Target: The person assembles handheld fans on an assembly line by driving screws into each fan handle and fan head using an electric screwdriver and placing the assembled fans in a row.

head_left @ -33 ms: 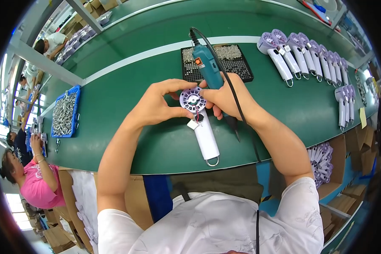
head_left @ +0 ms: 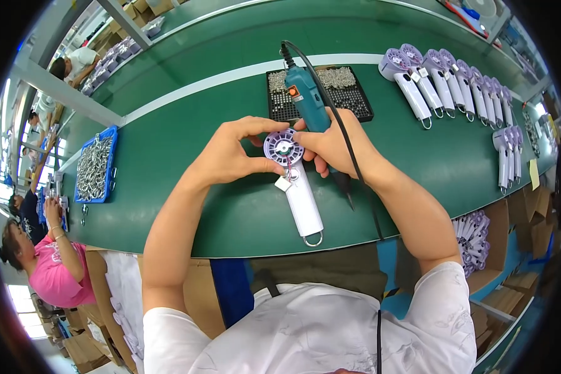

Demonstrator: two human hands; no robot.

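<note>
A small hand-held fan [head_left: 304,199] with a round purple head and a white handle lies on the green table [head_left: 187,143]. A metal ring hangs at the handle's near end and a small white tag sits by its neck. My left hand [head_left: 230,156] pinches the left rim of the purple head. My right hand [head_left: 333,146] grips a teal electric screwdriver [head_left: 305,100], and its fingers also touch the head's right rim. The screwdriver's tip sticks out below my right hand, beside the handle. Its black cable runs back over my right forearm.
A black tray of screws [head_left: 349,87] lies just behind my hands. Rows of similar fans [head_left: 442,81] line the far right. A blue tray of metal parts [head_left: 95,165] sits at the left. More fans fill a box [head_left: 474,234] under the table's right. A person in pink [head_left: 50,268] works at the left.
</note>
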